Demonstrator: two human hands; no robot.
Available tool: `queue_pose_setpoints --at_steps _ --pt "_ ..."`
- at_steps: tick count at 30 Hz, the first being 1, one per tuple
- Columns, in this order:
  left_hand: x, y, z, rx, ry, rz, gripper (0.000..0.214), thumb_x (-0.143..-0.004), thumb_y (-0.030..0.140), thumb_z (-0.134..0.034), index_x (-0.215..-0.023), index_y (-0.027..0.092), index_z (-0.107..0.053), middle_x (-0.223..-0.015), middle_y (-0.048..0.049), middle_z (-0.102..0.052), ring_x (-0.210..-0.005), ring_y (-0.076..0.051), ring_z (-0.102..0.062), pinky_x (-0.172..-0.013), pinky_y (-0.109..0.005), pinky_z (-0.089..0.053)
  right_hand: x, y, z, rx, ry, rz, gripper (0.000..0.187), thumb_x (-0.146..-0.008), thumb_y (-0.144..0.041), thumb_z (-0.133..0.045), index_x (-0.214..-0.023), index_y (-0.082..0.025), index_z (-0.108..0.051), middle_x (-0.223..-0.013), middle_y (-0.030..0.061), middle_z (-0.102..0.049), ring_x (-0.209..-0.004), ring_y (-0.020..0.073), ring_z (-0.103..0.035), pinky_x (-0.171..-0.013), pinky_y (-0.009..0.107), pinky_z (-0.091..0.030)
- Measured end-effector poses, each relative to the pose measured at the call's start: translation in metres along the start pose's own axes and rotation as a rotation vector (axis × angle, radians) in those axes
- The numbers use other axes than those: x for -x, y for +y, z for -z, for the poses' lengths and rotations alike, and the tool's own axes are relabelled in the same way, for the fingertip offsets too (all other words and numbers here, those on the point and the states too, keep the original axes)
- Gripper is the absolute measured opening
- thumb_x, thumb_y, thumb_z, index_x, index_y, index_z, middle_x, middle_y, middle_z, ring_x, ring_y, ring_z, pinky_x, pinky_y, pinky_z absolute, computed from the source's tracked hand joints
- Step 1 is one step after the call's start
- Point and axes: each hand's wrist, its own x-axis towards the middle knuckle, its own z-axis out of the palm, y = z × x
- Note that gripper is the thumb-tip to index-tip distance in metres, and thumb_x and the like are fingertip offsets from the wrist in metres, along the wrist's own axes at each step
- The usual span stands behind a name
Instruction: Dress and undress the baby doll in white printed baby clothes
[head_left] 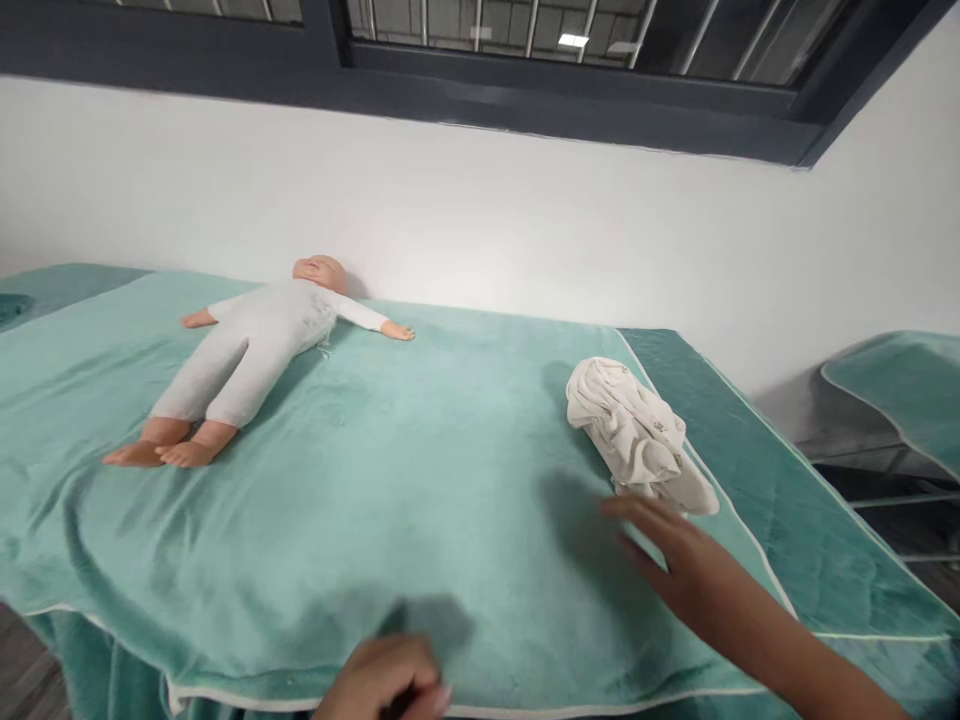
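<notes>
My right hand (671,545) reaches over the right side of the bed, fingers stretched out and holding nothing. Just beyond its fingertips lies a crumpled white garment (626,420) with small printed marks; whether they touch is unclear. Low in the view, near the bed's front edge, my left hand (386,680) is curled closed, and nothing shows in it. On the left a baby doll (262,330) lies on its back, head toward the wall, arms spread, with a white cloth body and bare feet. Beneath everything is a light green plush blanket (450,430).
A darker green quilted cover (832,520) shows along the bed's right side. The white wall (480,220) and a dark window frame (525,105) with bars rise behind. Another green-covered surface (907,390) stands at far right, beside metal rails.
</notes>
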Motion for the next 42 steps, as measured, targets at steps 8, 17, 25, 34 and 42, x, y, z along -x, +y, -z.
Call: queue_pose_setpoints --at_steps 8,17,25,34,42 --pt "-0.178 0.035 -0.01 0.731 0.096 0.071 0.029 -0.091 0.044 -0.054 -0.08 0.019 -0.061 -0.074 -0.0022 -0.061 -0.067 -0.014 -0.058 -0.056 -0.023 -0.048 -0.122 0.023 -0.01 0.648 0.642 -0.14 0.029 -0.089 -0.024 -0.056 -0.117 -0.016 -0.062 -0.137 0.0188 -0.06 -0.123 0.0376 -0.054 -0.096 0.05 -0.044" --pt "-0.263 0.034 -0.007 1.251 -0.066 -0.01 0.048 -0.082 0.045 -0.076 -0.12 0.018 -0.065 -0.123 -0.015 -0.069 -0.11 -0.024 -0.066 -0.089 -0.037 -0.055 -0.141 0.006 -0.007 0.099 0.813 0.001 0.017 -0.092 -0.031 -0.052 -0.103 -0.021 -0.06 -0.103 0.011 -0.069 -0.096 0.0284 -0.061 -0.084 0.041 -0.046" --pt "-0.267 0.016 0.001 1.602 0.241 0.116 0.038 -0.066 0.037 -0.084 -0.092 0.012 -0.072 -0.075 -0.0062 -0.074 -0.078 -0.023 -0.073 -0.078 -0.033 -0.055 -0.139 -0.074 -0.053 -0.127 0.297 0.372 0.024 -0.094 -0.028 -0.055 -0.118 -0.023 -0.058 -0.126 0.0084 -0.066 -0.118 0.0248 -0.06 -0.098 0.04 -0.05" --pt "-0.272 0.016 -0.002 1.579 0.415 0.144 0.047 -0.065 0.044 -0.087 -0.099 0.015 -0.072 -0.089 -0.0069 -0.077 -0.079 -0.02 -0.07 -0.079 -0.031 -0.053 -0.147 0.007 -0.01 0.332 0.565 0.062 0.04 -0.09 -0.03 -0.058 -0.129 -0.021 -0.057 -0.137 0.0127 -0.063 -0.125 0.0375 -0.056 -0.103 0.057 -0.043" --pt "-0.276 0.003 0.008 1.898 0.276 0.258 0.034 -0.073 0.045 -0.079 -0.091 0.017 -0.069 -0.081 -0.0052 -0.075 -0.089 -0.026 -0.073 -0.091 -0.038 -0.056 -0.117 0.006 -0.007 -0.09 0.769 0.153 0.023 -0.084 -0.031 -0.062 -0.105 -0.023 -0.065 -0.112 0.0081 -0.072 -0.101 0.0269 -0.065 -0.088 0.04 -0.05"
